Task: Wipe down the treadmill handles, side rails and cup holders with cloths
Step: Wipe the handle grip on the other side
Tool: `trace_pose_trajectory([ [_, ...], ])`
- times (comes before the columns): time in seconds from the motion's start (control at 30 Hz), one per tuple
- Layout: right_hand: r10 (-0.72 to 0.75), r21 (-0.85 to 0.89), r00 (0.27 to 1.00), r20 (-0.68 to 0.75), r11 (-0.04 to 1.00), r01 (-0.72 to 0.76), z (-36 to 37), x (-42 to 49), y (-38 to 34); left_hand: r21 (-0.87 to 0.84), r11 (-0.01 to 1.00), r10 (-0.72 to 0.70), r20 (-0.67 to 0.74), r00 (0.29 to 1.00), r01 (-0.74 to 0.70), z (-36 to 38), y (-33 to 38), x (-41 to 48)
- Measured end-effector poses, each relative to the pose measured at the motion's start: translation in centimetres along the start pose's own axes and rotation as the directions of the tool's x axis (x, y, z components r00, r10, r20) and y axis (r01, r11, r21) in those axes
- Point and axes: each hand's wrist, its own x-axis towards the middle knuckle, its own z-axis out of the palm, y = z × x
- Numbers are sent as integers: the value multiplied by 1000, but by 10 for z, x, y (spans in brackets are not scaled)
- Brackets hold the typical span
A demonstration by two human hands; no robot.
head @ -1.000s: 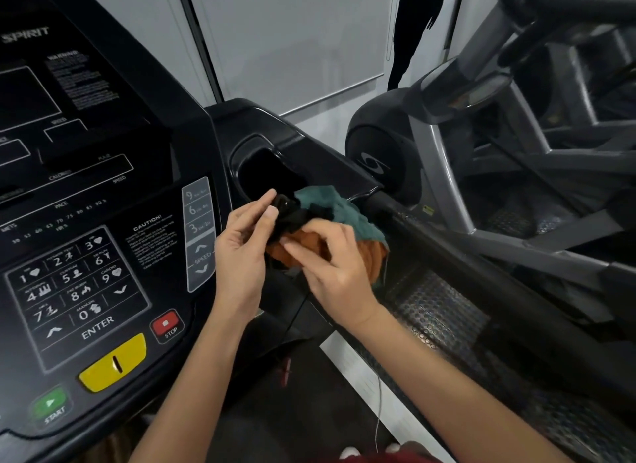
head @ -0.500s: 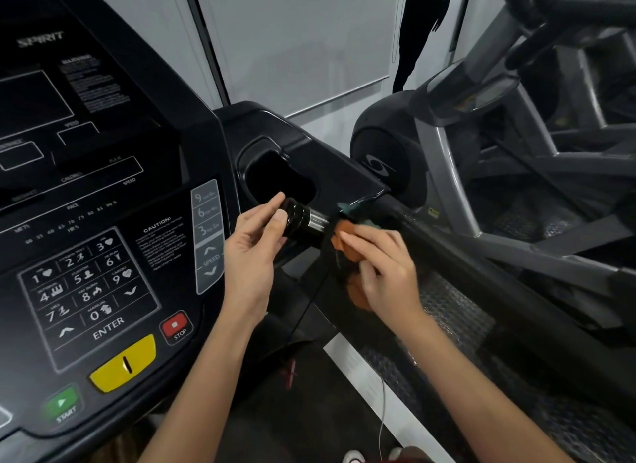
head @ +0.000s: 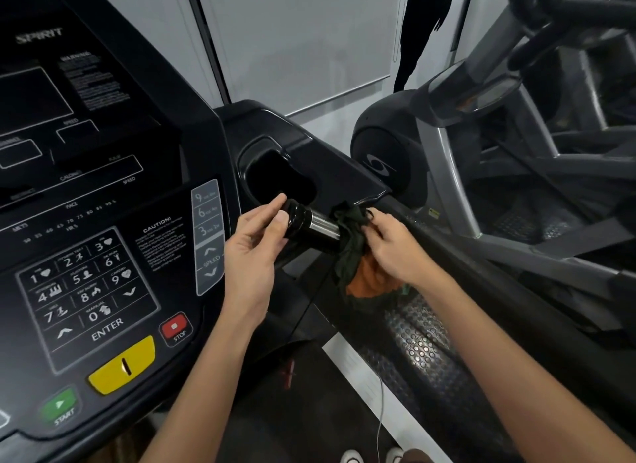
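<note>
1. Handle [head: 318,226], short, round, black and silver: lying longways from hand to hand.
2. Left hand [head: 253,252]: pinching its tip.
3. Right hand [head: 392,249]: squeezing dark green and orange cloths [head: 354,252] at other end.

The right hand [head: 395,252] has slid away from the left hand [head: 251,252] along the handle [head: 311,226], dragging the cloths [head: 354,252] with it. A second ago they covered the handle's tip beside the cup holder [head: 256,152]. Now they are bunched at its far end, where it meets the side rail [head: 499,266], with the orange one hanging lowest. The black end cap and a shiny metal band (both hidden before) are now bare.
</note>
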Motion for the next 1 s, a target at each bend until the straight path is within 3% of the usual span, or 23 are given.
trace_pose_trajectory([
  [0.13,-64,-38,996,-69,997,62,3,-8,-13,22,1000,13,9,1000,-13,0,1,-1],
  [0.23,-97,82,988,-121,991,108,7,-6,-35,32,999,13,35,999,-14,-1,2,-3],
  [0.33,-30,241,991,-127,969,60,7,-2,-54,-5,999,-38,63,997,38,-6,4,-8],
  [0.47,91,558,995,-41,828,-53,1,-5,-63,341,940,-11,103,995,-25,-10,14,-17],
  [0.53,147,621,989,20,773,-127,-2,-7,-60,429,903,-3,77,997,-31,-14,20,-15],
  [0.67,108,679,991,77,722,-132,-7,-15,-55,520,854,48,-31,998,-25,-34,42,1],
  [0.87,145,714,989,15,691,-112,-15,-20,-45,752,617,412,-56,910,-233,-24,67,41],
  [0.93,202,662,978,-58,740,-113,-12,-18,-36,751,620,442,-95,892,-227,-8,65,58],
  [1.0,215,591,972,-95,798,-118,-8,-17,-29,689,697,349,-83,934,-199,4,56,69],
])
